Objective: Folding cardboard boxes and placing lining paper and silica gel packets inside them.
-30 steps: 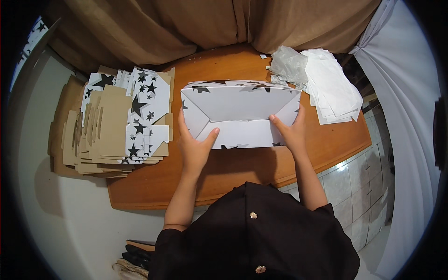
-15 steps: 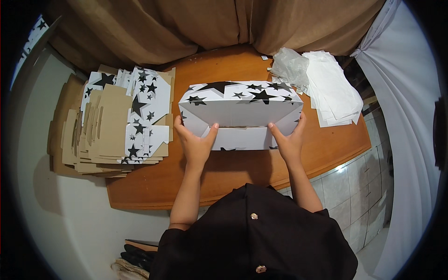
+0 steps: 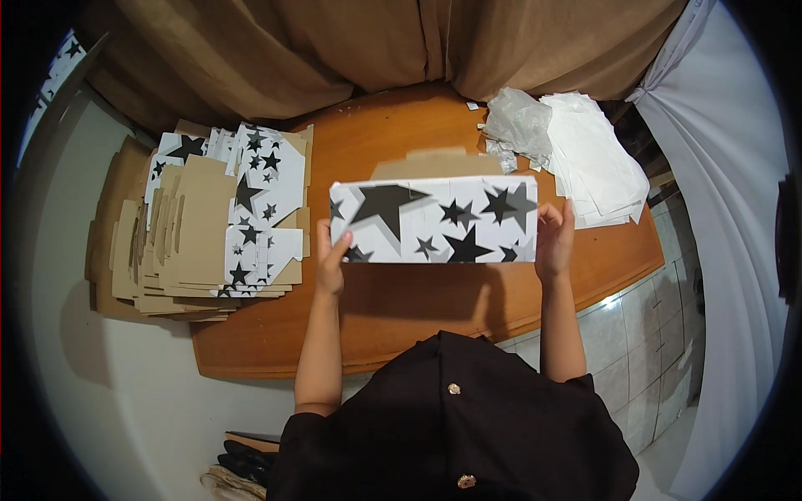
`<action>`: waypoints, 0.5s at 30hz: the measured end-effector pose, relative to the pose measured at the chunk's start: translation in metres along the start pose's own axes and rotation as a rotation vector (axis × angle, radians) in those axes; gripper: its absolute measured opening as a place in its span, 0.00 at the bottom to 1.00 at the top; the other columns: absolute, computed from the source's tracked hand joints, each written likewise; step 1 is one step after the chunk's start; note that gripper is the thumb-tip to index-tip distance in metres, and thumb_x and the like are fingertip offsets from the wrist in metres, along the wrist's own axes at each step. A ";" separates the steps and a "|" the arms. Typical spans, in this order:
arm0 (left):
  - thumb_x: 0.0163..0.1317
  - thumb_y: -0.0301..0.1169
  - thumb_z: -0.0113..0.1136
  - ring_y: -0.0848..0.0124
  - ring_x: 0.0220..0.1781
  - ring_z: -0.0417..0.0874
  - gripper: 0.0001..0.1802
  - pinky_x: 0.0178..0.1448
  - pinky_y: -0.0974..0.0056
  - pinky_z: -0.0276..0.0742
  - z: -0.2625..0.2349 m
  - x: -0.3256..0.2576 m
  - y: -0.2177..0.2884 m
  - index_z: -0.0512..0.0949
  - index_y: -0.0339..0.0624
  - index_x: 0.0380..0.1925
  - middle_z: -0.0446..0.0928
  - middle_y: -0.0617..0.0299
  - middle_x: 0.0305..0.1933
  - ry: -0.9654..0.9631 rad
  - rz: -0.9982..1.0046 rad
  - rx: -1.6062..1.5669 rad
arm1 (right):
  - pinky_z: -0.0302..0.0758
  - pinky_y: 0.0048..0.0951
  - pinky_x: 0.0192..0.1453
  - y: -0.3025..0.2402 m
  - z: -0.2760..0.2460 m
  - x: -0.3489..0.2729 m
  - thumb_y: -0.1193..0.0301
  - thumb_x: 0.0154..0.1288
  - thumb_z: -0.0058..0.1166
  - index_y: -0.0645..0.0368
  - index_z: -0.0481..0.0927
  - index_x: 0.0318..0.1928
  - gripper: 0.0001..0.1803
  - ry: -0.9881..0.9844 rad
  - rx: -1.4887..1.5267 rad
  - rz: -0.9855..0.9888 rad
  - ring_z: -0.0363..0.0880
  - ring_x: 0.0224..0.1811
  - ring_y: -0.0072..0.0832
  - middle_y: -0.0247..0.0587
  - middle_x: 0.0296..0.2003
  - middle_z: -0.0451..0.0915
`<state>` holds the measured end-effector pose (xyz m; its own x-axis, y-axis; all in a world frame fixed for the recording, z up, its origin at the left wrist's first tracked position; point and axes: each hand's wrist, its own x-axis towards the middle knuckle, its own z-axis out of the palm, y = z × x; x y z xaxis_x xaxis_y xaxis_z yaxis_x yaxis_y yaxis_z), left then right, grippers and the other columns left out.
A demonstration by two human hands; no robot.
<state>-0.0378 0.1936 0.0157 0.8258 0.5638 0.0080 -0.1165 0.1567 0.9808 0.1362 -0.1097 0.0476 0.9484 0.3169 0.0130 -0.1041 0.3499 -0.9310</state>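
A white cardboard box with black and grey stars is held above the table in front of me. Its long printed side faces up toward me, and a brown flap edge sticks out behind it. My left hand grips the box's left end, thumb on the printed face and the other fingers partly hidden behind. At the right end, my right hand is closed against the box, with one finger pointing up; its contact with the box is partly hidden.
Flattened star-printed and brown cardboard blanks are piled on the left of the brown wooden table. A crumpled clear plastic bag and white paper sheets lie at the back right. Brown curtains hang behind.
The box has been tipped over, so its open inside is turned away and the star-printed side now shows. My thumbs have left the inner edge, and my hands have shifted to the ends.
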 end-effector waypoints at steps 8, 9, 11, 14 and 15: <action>0.44 0.19 0.62 0.62 0.65 0.63 0.28 0.68 0.57 0.55 -0.020 -0.060 -0.076 0.62 0.41 0.46 0.60 0.48 0.65 -0.187 0.003 -0.008 | 0.61 0.23 0.38 0.085 -0.045 -0.058 0.46 0.68 0.32 0.54 0.68 0.29 0.25 0.155 0.050 0.116 0.63 0.29 0.20 0.29 0.24 0.66; 0.43 0.18 0.59 0.62 0.64 0.64 0.27 0.68 0.57 0.55 -0.020 -0.068 -0.082 0.62 0.40 0.45 0.60 0.48 0.64 -0.169 -0.032 -0.058 | 0.60 0.22 0.35 0.087 -0.044 -0.067 0.49 0.68 0.36 0.54 0.68 0.30 0.22 0.207 0.066 0.110 0.61 0.28 0.19 0.28 0.24 0.64; 0.41 0.15 0.50 0.62 0.62 0.66 0.26 0.67 0.57 0.57 -0.024 -0.079 -0.092 0.62 0.38 0.45 0.61 0.48 0.64 -0.186 -0.050 -0.144 | 0.60 0.20 0.36 0.095 -0.067 -0.080 0.56 0.66 0.42 0.54 0.68 0.31 0.15 0.158 -0.028 0.158 0.62 0.30 0.18 0.28 0.27 0.66; 0.44 0.16 0.49 0.62 0.61 0.67 0.25 0.65 0.58 0.59 -0.052 -0.085 -0.109 0.63 0.37 0.47 0.61 0.50 0.62 -0.200 -0.333 -0.416 | 0.65 0.18 0.40 0.098 -0.072 -0.088 0.77 0.57 0.52 0.57 0.68 0.39 0.10 0.123 -0.147 0.173 0.67 0.38 0.17 0.31 0.36 0.68; 0.48 0.18 0.53 0.64 0.59 0.69 0.28 0.64 0.60 0.62 -0.052 -0.084 -0.112 0.61 0.37 0.53 0.62 0.51 0.60 -0.159 -0.350 -0.325 | 0.67 0.20 0.44 0.098 -0.066 -0.089 0.80 0.55 0.52 0.58 0.67 0.43 0.15 0.122 -0.162 0.149 0.69 0.43 0.20 0.34 0.40 0.68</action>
<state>-0.1229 0.1707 -0.1045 0.9172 0.3057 -0.2556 0.0372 0.5730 0.8187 0.0618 -0.1616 -0.0684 0.9564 0.2419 -0.1634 -0.2051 0.1587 -0.9658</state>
